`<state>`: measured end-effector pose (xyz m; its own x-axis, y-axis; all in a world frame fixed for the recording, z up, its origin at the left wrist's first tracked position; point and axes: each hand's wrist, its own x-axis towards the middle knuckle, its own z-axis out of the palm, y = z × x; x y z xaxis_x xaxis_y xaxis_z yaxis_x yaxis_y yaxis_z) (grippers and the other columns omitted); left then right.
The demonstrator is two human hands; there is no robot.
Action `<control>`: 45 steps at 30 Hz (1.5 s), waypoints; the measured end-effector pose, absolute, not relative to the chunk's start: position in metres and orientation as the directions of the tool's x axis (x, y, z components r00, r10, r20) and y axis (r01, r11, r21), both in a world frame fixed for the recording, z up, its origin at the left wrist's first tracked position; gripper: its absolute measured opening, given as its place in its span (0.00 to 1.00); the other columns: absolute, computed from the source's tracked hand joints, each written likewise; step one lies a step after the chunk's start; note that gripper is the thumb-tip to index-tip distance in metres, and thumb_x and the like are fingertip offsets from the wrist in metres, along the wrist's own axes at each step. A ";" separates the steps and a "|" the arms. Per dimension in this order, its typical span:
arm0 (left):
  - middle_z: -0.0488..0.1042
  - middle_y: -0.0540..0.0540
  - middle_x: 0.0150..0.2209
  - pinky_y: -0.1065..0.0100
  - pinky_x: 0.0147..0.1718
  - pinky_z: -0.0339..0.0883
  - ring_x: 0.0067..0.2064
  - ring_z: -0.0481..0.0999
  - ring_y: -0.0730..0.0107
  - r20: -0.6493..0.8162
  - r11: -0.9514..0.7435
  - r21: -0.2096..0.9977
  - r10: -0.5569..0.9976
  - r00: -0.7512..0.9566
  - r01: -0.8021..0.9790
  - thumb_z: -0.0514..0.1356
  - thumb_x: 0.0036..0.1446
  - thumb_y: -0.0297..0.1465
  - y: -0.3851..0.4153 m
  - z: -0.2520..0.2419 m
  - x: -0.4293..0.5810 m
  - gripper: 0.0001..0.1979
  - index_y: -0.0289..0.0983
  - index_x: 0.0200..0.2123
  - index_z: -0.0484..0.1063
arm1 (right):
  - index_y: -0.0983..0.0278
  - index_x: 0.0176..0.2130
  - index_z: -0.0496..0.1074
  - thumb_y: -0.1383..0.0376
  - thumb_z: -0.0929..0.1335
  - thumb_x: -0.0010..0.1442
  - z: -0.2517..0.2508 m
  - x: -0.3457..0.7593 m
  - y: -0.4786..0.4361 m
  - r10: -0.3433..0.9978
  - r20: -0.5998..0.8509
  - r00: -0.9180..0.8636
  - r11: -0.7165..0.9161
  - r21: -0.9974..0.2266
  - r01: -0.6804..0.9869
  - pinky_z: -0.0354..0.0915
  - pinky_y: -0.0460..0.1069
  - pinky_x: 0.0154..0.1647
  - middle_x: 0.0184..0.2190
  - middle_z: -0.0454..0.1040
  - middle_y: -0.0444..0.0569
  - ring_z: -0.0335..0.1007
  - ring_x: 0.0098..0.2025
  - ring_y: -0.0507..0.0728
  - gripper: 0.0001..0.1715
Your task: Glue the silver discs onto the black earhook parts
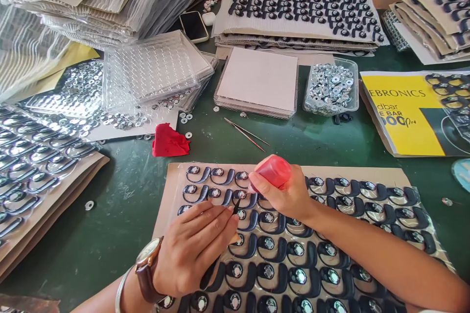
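Observation:
A cardboard sheet (385,173) in front of me carries rows of black ear-hook parts (293,254), each with a round metal disc in it. My left hand (194,249), with a watch on its wrist, is closed in a pinch on a thin dark pointed tool (236,206) whose tip touches a part in the second row. My right hand (286,195) grips a small red squeeze bottle (273,170) just above the first rows.
A clear tub of metal washers (330,88) and a stack of flat trays (257,80) lie behind. Tweezers (246,133) and a red cloth (169,142) rest on the green table. More loaded sheets lie left and far. A person sits opposite.

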<state>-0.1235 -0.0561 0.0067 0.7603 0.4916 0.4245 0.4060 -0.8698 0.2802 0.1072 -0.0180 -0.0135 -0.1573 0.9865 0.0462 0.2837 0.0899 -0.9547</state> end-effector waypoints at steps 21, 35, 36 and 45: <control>0.80 0.45 0.35 0.65 0.37 0.73 0.35 0.79 0.68 0.354 -0.595 0.695 0.772 0.528 0.403 0.56 0.59 0.21 -0.033 0.017 -0.118 0.11 0.36 0.43 0.74 | 0.62 0.32 0.73 0.58 0.73 0.57 -0.021 0.103 -0.024 0.971 0.115 -0.212 0.146 -0.980 0.138 0.70 0.45 0.28 0.28 0.77 0.46 0.74 0.28 0.53 0.11; 0.80 0.39 0.42 0.61 0.48 0.71 0.47 0.79 0.61 0.473 -0.883 0.252 0.469 0.746 0.396 0.53 0.64 0.24 -0.080 0.012 -0.128 0.13 0.26 0.46 0.74 | 0.62 0.35 0.72 0.56 0.74 0.55 0.002 0.109 -0.041 0.979 -0.065 -0.193 -0.052 -0.996 0.073 0.69 0.47 0.23 0.23 0.77 0.45 0.71 0.21 0.53 0.14; 0.80 0.39 0.43 0.60 0.48 0.71 0.48 0.79 0.61 0.467 -0.887 0.229 0.462 0.754 0.402 0.53 0.64 0.25 -0.085 0.010 -0.129 0.13 0.26 0.46 0.75 | 0.62 0.35 0.72 0.55 0.74 0.55 -0.002 0.108 -0.045 0.982 -0.043 -0.186 -0.031 -0.997 0.067 0.71 0.48 0.25 0.24 0.77 0.46 0.73 0.23 0.54 0.14; 0.79 0.38 0.45 0.60 0.51 0.71 0.51 0.77 0.59 0.450 -0.887 0.178 0.459 0.766 0.427 0.50 0.65 0.24 -0.096 -0.001 -0.127 0.15 0.26 0.47 0.74 | 0.63 0.35 0.73 0.57 0.74 0.54 -0.017 0.103 -0.050 0.966 0.013 -0.256 0.043 -0.993 0.111 0.72 0.48 0.30 0.28 0.78 0.49 0.76 0.28 0.55 0.13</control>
<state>-0.1270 -0.0960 -0.0007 0.7662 0.4587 0.4501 0.4266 -0.8868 0.1776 0.1032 -0.0497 -0.0175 -0.2563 0.9665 0.0134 0.1110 0.0433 -0.9929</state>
